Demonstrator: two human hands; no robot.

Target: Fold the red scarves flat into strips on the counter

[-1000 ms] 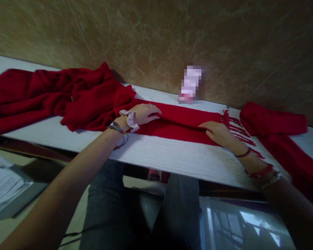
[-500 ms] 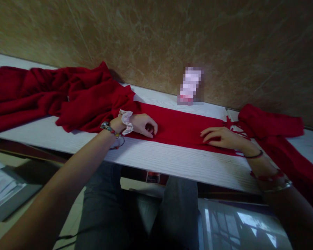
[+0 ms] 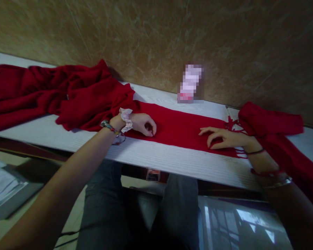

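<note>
A red fringed scarf (image 3: 177, 125) lies flat across the white tabletop, its tassels showing at the right end. My left hand (image 3: 143, 124) rests on its left part, fingers curled towards the thumb in a loose fist with a dark hollow inside; I see nothing held. Over the right part of the scarf is my right hand (image 3: 225, 138), fingers spread and bent, holding nothing; whether the fingertips touch the cloth I cannot tell. To the left, the flat stretch runs into a rumpled heap of red cloth (image 3: 88, 93), partly behind my left wrist.
More folded red cloth (image 3: 270, 119) lies at the right and hangs towards the front edge. A brown marbled wall (image 3: 146, 41) stands behind the white table (image 3: 172, 161), with a blurred-out pinkish object (image 3: 191, 83) against it. Below left is a grey box (image 3: 15, 198) with papers.
My right hand has lifted and spread its fingers slightly, the lower fingers drawing a little to the right. The scarf's near edge there lies flatter. My left hand has hardly moved.
</note>
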